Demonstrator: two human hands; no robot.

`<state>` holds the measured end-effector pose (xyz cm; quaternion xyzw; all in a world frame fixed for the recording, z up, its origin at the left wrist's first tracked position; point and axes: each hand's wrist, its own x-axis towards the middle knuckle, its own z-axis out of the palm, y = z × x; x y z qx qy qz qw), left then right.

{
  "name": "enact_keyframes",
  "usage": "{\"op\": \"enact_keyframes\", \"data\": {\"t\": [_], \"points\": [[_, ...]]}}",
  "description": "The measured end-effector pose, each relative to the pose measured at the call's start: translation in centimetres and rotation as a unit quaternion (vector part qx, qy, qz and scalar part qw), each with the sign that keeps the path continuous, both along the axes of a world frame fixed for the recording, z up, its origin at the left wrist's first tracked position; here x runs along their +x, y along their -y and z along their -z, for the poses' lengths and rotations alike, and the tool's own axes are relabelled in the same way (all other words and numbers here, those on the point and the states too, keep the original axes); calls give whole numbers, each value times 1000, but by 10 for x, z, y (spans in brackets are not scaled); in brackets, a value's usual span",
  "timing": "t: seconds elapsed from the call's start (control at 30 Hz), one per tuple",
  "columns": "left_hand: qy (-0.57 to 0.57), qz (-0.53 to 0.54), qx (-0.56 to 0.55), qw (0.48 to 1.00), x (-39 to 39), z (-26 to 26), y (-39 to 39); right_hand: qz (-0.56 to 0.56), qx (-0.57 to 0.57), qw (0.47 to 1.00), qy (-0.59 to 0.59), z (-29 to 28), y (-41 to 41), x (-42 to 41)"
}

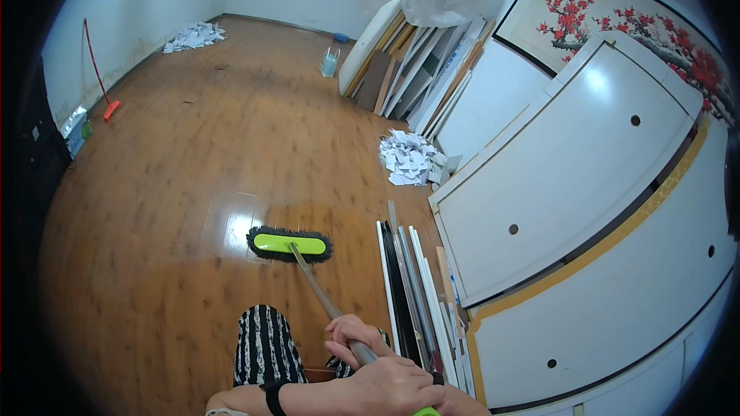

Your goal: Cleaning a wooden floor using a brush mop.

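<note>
Both hands grip the grey metal pole of a flat mop. My right hand [355,336] closes around the pole farther from me, its forearm coming from the lower right. My left hand [399,384] is wrapped over the pole nearer its bright green end, at the bottom edge. The left forearm crosses in from the lower left with a black band on it. The mop head [290,244], a lime-green plate with a dark fluffy fringe, lies flat on the wood-look floor [191,312], ahead of my knees in striped trousers.
Long strips and tubes [404,289] lie right of the mop. Torn white paper is heaped by the boards [409,157] and along the far wall [194,37]. Leaning panels [370,40] and white cabinet doors [566,167] line the right. A red-handled tool [111,110] leans left.
</note>
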<state>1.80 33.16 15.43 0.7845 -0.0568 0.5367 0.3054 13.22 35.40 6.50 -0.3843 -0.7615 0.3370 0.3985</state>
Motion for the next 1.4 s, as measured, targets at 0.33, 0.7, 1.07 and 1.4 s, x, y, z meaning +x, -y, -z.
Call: {"op": "enact_keyframes", "data": {"t": [0.33, 0.7, 1.07, 1.4], "points": [[28, -34, -12, 999, -4, 4, -13, -22, 68, 997, -8, 19, -26, 1], [-16, -26, -3, 1000, 21, 25, -5, -3, 44, 999, -9, 36, -16, 24], [-11, -14, 8, 1000, 2, 3, 14, -2, 5, 1000, 1, 12, 7, 4], [-3, 0, -2, 1000, 2, 17, -2, -7, 38, 999, -15, 24, -8, 5]]}}
